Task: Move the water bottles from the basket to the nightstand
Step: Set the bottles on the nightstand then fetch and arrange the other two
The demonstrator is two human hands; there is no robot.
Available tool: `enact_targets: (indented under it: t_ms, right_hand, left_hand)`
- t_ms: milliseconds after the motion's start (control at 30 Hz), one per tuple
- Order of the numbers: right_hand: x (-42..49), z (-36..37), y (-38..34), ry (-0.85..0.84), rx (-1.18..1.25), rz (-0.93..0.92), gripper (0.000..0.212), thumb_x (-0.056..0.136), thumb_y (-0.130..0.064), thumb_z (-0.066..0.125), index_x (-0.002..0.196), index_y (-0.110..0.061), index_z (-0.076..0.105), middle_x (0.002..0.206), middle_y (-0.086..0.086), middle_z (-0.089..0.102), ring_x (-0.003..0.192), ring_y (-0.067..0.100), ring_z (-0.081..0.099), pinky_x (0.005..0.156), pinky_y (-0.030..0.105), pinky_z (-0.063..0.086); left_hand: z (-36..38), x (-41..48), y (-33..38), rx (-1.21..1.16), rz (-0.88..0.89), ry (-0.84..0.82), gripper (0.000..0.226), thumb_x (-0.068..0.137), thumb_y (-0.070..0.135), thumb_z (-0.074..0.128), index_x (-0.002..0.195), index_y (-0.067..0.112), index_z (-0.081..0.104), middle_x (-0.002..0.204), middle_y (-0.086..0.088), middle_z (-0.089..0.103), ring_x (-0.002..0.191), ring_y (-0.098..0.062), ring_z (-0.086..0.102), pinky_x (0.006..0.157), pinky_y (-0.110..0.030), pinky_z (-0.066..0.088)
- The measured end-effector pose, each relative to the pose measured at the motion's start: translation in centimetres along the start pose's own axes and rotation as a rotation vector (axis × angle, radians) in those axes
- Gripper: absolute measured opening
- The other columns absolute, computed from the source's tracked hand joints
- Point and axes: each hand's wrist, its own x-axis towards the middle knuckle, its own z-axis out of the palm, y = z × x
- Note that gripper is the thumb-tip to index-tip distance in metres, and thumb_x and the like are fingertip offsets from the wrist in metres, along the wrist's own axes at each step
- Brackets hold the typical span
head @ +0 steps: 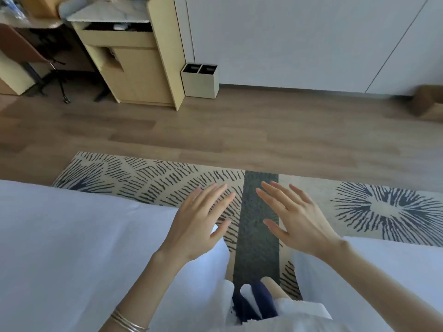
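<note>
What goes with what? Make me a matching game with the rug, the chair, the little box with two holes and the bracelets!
Things:
1. rug
2. chair
3. two-hole box
4. bracelets

Clues:
A. worn on the left forearm
B. stands against the wall
C. brown
D. dark stripy pattern

Pairs: 1-D, 2-C, 3-B, 4-A

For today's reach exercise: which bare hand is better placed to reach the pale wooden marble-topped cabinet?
Probably left: the left hand, open, is on the side of the pale wooden marble-topped cabinet; the right hand is farther.
</note>
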Motion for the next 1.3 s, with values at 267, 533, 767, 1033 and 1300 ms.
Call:
enact_targets:
  t_ms: [267, 533, 767, 1033, 1300]
  right_hand:
    - [7.5, 1.6, 8.4, -0.007, 0.025, 0.056, 0.061, 0.09, -0.048, 0.039, 0.144, -0.018, 0.034, 0.148, 0.001, 0.036, 0.135, 0.02, 0.036, 0.108, 0.045, 0.033]
    - [17.6, 0.1, 22.9, -0.054, -0.003, -0.054, 0.06, 0.091, -0.048, 0.036, 0.143, -0.017, 0.035, 0.146, 0.003, 0.039, 0.132, 0.022, 0.04, 0.105, 0.046, 0.037]
    - [27.2, -2.4, 30.8, -0.011, 0.003, -0.161, 0.059, 0.093, -0.048, 0.031, 0.144, -0.016, 0.035, 0.148, 0.004, 0.038, 0.135, 0.023, 0.036, 0.108, 0.045, 0.033]
    - [33.5, 1.4, 33.6, -0.064, 0.063, -0.259, 0.058, 0.094, -0.047, 0.032, 0.142, -0.016, 0.036, 0.147, 0.004, 0.038, 0.134, 0.022, 0.037, 0.106, 0.047, 0.035]
    - [44.3, 4.8, 35.6, -0.148, 0.014, -0.372, 0.056, 0.096, -0.049, 0.026, 0.139, -0.017, 0.042, 0.141, 0.004, 0.047, 0.129, 0.023, 0.045, 0.102, 0.046, 0.041]
  left_hand:
    - [4.4, 11.3, -3.2, 0.0, -0.036, -0.036, 0.052, 0.094, 0.044, 0.039, 0.141, 0.021, 0.042, 0.146, -0.001, 0.042, 0.136, -0.019, 0.035, 0.11, -0.044, 0.033]
    - [6.9, 26.5, -5.0, 0.016, -0.135, -0.032, 0.054, 0.096, 0.047, 0.033, 0.143, 0.022, 0.039, 0.147, -0.001, 0.04, 0.136, -0.02, 0.036, 0.111, -0.042, 0.032]
    - [6.8, 35.4, -6.4, 0.032, -0.267, 0.032, 0.054, 0.097, 0.046, 0.034, 0.144, 0.021, 0.036, 0.15, -0.002, 0.035, 0.139, -0.018, 0.031, 0.113, -0.042, 0.027]
    - [9.3, 38.2, -10.5, 0.072, -0.39, -0.017, 0.053, 0.097, 0.046, 0.03, 0.143, 0.021, 0.038, 0.149, -0.002, 0.038, 0.137, -0.018, 0.031, 0.112, -0.041, 0.029]
    - [11.6, 43.2, -19.2, 0.035, -0.461, -0.065, 0.054, 0.096, 0.047, 0.032, 0.145, 0.025, 0.033, 0.149, 0.001, 0.037, 0.137, -0.016, 0.034, 0.112, -0.04, 0.027]
